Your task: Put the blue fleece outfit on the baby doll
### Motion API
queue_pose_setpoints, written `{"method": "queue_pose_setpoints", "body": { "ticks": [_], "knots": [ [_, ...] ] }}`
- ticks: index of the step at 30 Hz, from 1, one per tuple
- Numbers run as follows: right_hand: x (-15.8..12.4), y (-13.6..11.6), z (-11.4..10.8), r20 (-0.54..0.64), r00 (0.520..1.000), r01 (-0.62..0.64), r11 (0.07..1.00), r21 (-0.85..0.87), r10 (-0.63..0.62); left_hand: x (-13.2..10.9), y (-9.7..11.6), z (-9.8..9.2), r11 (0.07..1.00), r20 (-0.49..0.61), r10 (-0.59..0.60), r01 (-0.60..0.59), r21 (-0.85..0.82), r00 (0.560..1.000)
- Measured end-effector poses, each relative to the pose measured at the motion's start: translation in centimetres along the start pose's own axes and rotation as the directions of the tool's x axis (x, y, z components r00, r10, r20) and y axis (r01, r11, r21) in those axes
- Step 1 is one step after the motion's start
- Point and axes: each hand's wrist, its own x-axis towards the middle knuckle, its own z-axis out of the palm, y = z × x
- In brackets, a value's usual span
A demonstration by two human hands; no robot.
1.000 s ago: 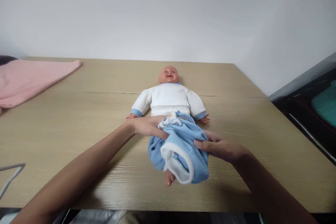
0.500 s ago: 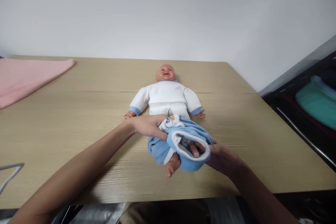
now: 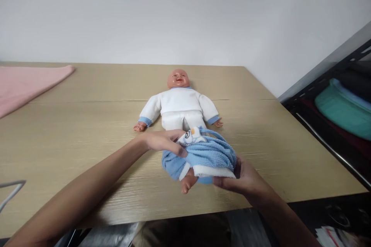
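Loosely bunched, blue pants [image 3: 210,155] lie over the legs of the doll [image 3: 181,100], which is face up on the desk [image 3: 101,123], one foot [image 3: 188,183] poking from a cuff. The left hand [image 3: 164,141] grips the pants' upper part, thumb stretched across the fabric. Opposite, the right hand [image 3: 245,175] grasps the other leg's cuff from the side. Both forearms slant inward from the near edge; pink cloth [image 3: 29,85] lies far left.

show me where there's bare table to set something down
Bare: table between pink cloth and doll, and from doll to the table's right edge. Crowded: around the foot, where left hand and right hand hold the blue garment.
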Motion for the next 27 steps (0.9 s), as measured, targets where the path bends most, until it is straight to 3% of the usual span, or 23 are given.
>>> {"method": "queue_pose_setpoints", "body": {
  "ticks": [2, 4, 12, 16, 22, 27],
  "knots": [
    [-0.2, -0.2, 0.8, -0.186, 0.983, -0.007, 0.999, 0.044, 0.016, 0.0, 0.0, 0.2, 0.998, 0.076, -0.010, 0.014, -0.056, 0.997],
    [-0.3, -0.2, 1.3, -0.279, 0.960, 0.015, 0.996, 0.092, 0.011, 0.2, -0.1, 0.4, 0.995, 0.119, -0.021, 0.032, -0.090, 0.993],
    [-0.2, 0.0, 2.4, -0.371, 0.925, 0.071, 0.996, -0.061, -0.089, 0.0, 0.1, 0.4, 0.992, 0.038, -0.089, 0.092, -0.089, 0.995],
    [0.0, 0.0, 3.3, -0.424, 0.891, 0.104, 0.981, -0.162, -0.164, 0.1, 1.4, 1.9, 0.992, 0.033, -0.091, 0.094, -0.089, 0.995],
    [-1.1, 1.1, 4.4, -0.470, 0.866, 0.023, 0.953, -0.302, -0.170, 0.9, 1.8, 4.8, 0.972, -0.282, -0.173, 0.210, 0.107, 0.944],
    [-2.4, 3.5, 4.6, -0.559, 0.818, -0.133, 0.900, -0.415, -0.137, 0.7, 1.9, 5.4, 0.876, -0.298, -0.148, 0.265, 0.403, 0.943]
  ]
}}
